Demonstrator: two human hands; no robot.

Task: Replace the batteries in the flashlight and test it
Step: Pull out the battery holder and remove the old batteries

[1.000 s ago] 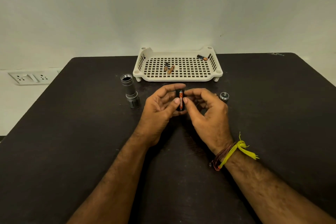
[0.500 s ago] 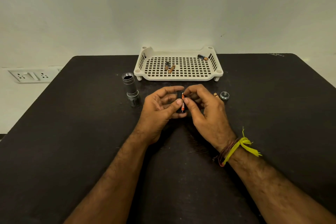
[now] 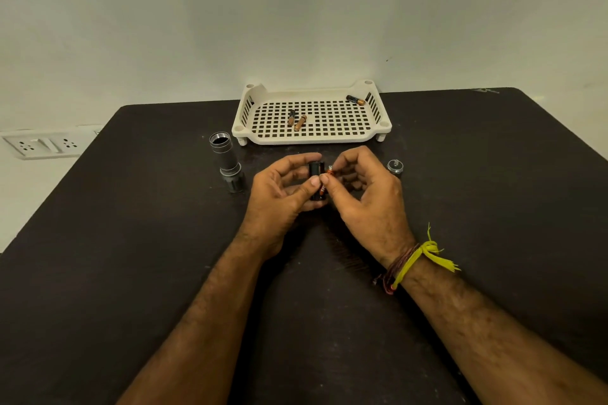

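Fingers of the left hand (image 3: 279,189) pinched the black battery holder (image 3: 316,179) upright at table centre while the right hand (image 3: 365,197) gripped an orange battery (image 3: 324,186) against its three-o'clock side; seating it probably needed polarity checked, then firm, square thumb pressure.

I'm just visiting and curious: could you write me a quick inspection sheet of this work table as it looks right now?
Surface: dark table, scuffed, dusty specks.
Job's things: flashlight body standing head-down, threaded end open; tail cap to the right; black battery holder with an orange battery partly seated.
Clutter: white perforated tray holding three loose batteries.
Hands: left hand grips the holder; right hand pinches the orange battery.
Cables: nothing seen.
Surroundings: plain wall; switch and socket plate at left; yellow and red wrist threads on the right wrist.
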